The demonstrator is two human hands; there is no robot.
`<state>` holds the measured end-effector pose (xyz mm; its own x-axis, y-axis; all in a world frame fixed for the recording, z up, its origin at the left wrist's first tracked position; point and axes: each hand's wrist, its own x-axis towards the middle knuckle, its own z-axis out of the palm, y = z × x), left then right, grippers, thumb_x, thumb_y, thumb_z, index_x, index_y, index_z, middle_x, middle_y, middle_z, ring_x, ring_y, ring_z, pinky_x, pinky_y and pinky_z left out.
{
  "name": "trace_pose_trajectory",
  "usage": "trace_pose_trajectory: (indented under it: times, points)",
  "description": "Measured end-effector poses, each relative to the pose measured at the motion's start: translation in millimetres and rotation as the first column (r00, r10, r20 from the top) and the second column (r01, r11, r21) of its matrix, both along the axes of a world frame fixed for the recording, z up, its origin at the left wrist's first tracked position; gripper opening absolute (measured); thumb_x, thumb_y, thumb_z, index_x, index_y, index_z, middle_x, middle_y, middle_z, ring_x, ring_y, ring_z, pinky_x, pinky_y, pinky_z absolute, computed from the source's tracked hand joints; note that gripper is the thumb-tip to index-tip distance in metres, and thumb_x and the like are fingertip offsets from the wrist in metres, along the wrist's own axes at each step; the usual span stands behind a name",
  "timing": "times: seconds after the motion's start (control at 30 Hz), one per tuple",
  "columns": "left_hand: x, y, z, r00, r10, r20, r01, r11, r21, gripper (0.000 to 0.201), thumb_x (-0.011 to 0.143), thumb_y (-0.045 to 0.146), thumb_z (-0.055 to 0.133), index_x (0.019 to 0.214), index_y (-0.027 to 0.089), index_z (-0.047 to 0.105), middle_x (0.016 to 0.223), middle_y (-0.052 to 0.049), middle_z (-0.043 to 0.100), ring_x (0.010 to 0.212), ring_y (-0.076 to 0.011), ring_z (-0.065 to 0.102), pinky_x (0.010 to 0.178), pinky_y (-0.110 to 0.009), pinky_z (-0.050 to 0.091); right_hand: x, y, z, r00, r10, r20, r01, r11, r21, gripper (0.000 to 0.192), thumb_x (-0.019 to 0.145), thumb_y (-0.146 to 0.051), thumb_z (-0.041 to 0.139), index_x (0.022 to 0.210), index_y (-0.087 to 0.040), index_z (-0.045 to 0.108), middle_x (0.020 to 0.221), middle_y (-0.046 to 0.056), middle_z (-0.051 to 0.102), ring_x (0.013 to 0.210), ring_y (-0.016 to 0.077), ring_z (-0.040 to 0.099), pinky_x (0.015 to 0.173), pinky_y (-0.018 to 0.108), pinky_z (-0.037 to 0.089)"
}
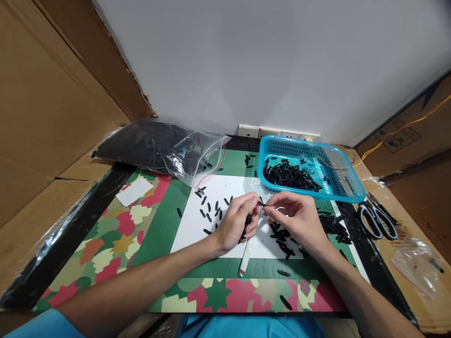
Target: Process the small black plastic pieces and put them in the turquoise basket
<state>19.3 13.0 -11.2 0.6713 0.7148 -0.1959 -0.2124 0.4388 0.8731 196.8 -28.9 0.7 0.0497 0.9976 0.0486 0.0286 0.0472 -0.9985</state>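
Here a small black piece is pinched between the fingertips of the left hand and the right hand, its long axis lying roughly left to right, above a white sheet. Both hands are closed on it; the left hand also cups more black bits. Loose black pieces scatter over the sheet. Behind, a blue basket holds a heap of the same pieces. A clear bag of dark pieces lies to the left. Scissors rest to the right.
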Motion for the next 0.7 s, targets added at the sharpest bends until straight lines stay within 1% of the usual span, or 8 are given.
trace_pose_trajectory:
  times: [0.17,0.37,0.57,0.7]
  points:
    - [0.8,-0.8,-0.1,1.000,0.022,-0.005,-0.022,1.000,0.022,0.041,0.099,0.055,0.061,0.082,0.021,0.046,0.052,0.011,0.042,0.036,-0.0040,0.030,0.037,-0.014,0.027,1.0,0.6,0.3,1.000,-0.013,0.021,0.013,1.000,0.008,0.028,0.077,-0.041,0.093,0.083,-0.019,0.077,0.078,0.003,0.076,0.062,0.0151,0.069,0.058,0.026,0.060]
    - [1.2,-0.7,-1.9,0.999,0.036,-0.006,-0.035,0.999,0.037,0.040,0.100,0.054,0.060,0.083,0.021,0.046,0.051,0.011,0.042,0.036,-0.0046,0.031,0.038,-0.014,0.028,0.5,1.2,-2.4,1.000,-0.023,0.000,0.023,1.000,0.013,0.032,0.075,-0.043,0.094,0.088,-0.019,0.077,0.085,0.005,0.077,0.067,0.0163,0.071,0.060,0.027,0.063]
    - [0.5,-0.3,-3.8,0.999,0.046,-0.008,-0.045,0.996,0.073,0.036,0.102,0.051,0.057,0.084,0.021,0.047,0.049,0.010,0.041,0.037,-0.0050,0.031,0.039,-0.014,0.028,-2.0,1.7,0.9,0.999,-0.003,-0.048,0.002,1.000,-0.023,0.032,0.080,-0.048,0.089,0.086,-0.019,0.076,0.082,0.004,0.075,0.057,0.0138,0.067,0.051,0.026,0.061]
    - [0.5,-0.2,-4.3,0.999,0.048,0.007,-0.049,0.995,0.083,0.036,0.104,0.050,0.056,0.084,0.021,0.047,0.050,0.010,0.042,0.037,-0.0046,0.031,0.040,-0.014,0.029,-1.9,1.6,2.2,0.999,0.006,-0.047,-0.007,1.000,-0.025,0.032,0.082,-0.048,0.088,0.087,-0.019,0.076,0.080,0.003,0.075,0.057,0.0137,0.067,0.053,0.027,0.062]
